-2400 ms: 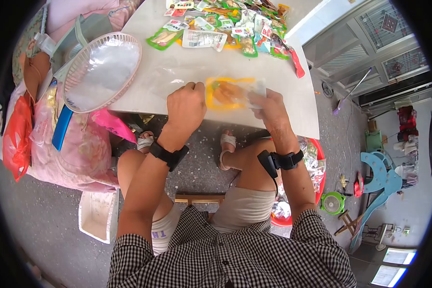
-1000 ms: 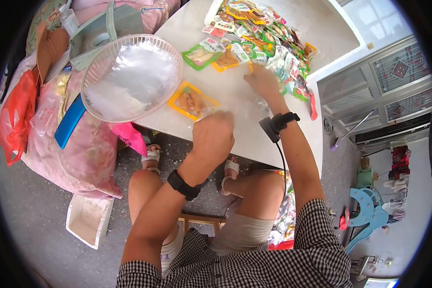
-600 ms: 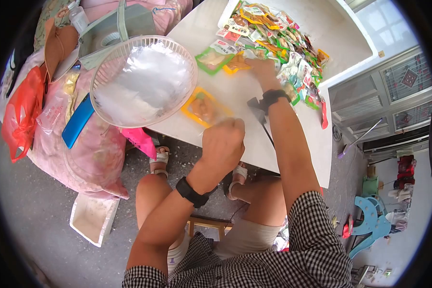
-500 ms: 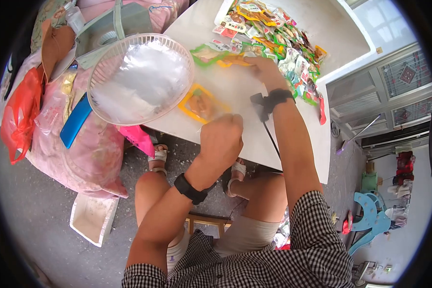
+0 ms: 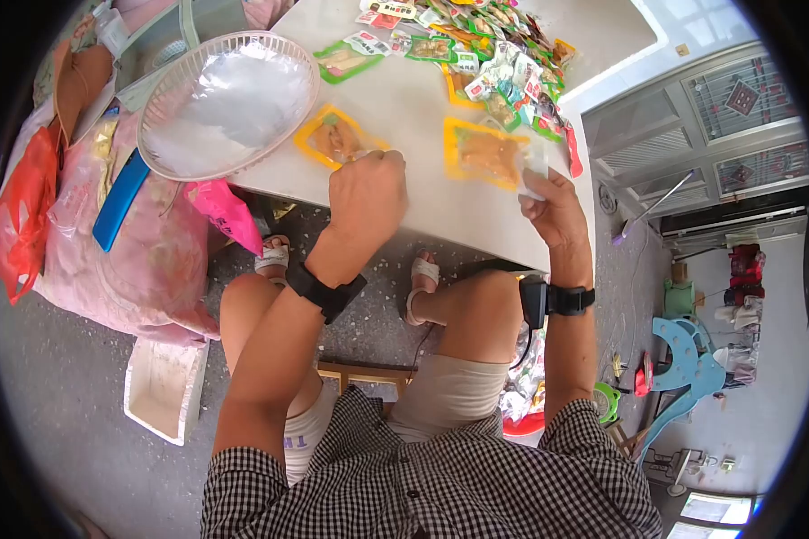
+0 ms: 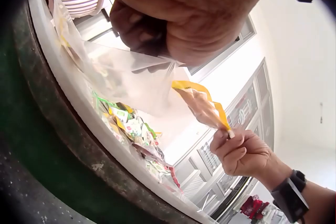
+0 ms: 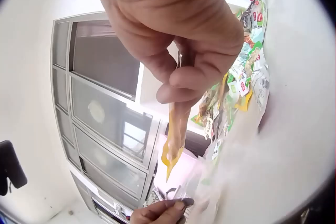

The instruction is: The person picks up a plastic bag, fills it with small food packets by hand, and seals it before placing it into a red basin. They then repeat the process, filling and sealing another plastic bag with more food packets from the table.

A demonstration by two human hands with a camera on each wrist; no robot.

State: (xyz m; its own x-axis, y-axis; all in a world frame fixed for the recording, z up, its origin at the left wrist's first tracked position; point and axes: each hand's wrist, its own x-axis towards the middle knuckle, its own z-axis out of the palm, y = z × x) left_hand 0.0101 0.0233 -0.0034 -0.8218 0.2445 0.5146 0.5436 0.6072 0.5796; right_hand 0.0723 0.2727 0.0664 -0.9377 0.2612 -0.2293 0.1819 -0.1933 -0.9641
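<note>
My left hand (image 5: pixel 367 202) is curled at the table's front edge and grips the mouth of a clear plastic bag (image 6: pixel 123 77). Flat on the table to its left, a yellow-edged snack packet (image 5: pixel 331 136) shows through the bag's far end. To the right, my right hand (image 5: pixel 559 211) pinches the pale end of a second yellow-edged snack packet (image 5: pixel 485 154) between thumb and fingers. Brownish food shows through this packet's window. In the left wrist view the held packet's yellow edge points toward the bag's mouth, and a gap separates the two hands in the head view.
Several colourful snack packets (image 5: pixel 503 67) lie heaped at the table's back. One green-edged packet (image 5: pixel 343 61) lies apart from them. A pink plastic basket (image 5: pixel 310 81) with clear bags stands at the left. A red tub (image 5: pixel 523 426) holds packets below, right.
My right hand has taken a yellow-edged packet from the near side of the heap and drawn it back toward me, right of the left hand. The left hand keeps its grip on the bag.
</note>
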